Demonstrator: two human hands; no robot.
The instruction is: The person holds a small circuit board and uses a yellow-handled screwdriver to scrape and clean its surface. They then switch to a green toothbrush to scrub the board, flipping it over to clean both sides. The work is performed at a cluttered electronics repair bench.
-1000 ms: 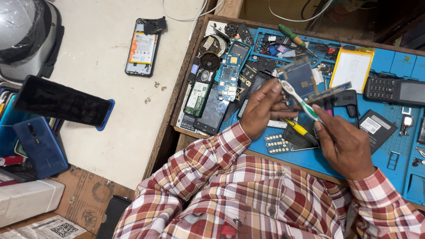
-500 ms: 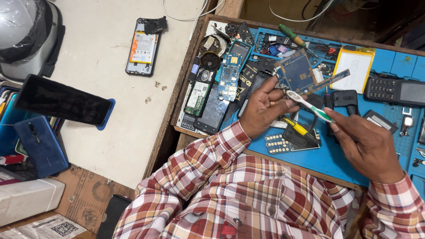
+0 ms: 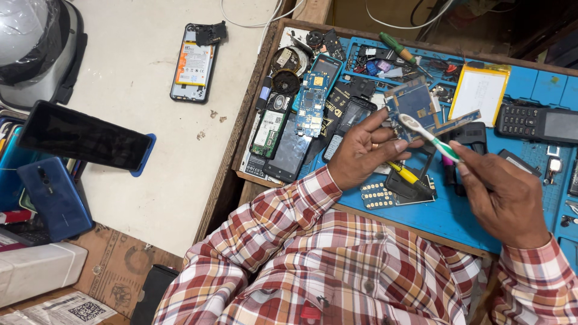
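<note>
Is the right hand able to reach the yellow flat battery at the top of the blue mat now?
Probably yes. The right hand holds a toothbrush, and the yellow battery lies uncovered just beyond it on the blue mat. Nothing stands between them, but the hand is occupied.

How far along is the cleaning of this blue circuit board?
Done: the blue circuit board is out of its casing. In hand: the left hand holds it while the right hand puts a white-and-green toothbrush to it. Left: the grey keypad sheet lies loose on the blue mat.
</note>
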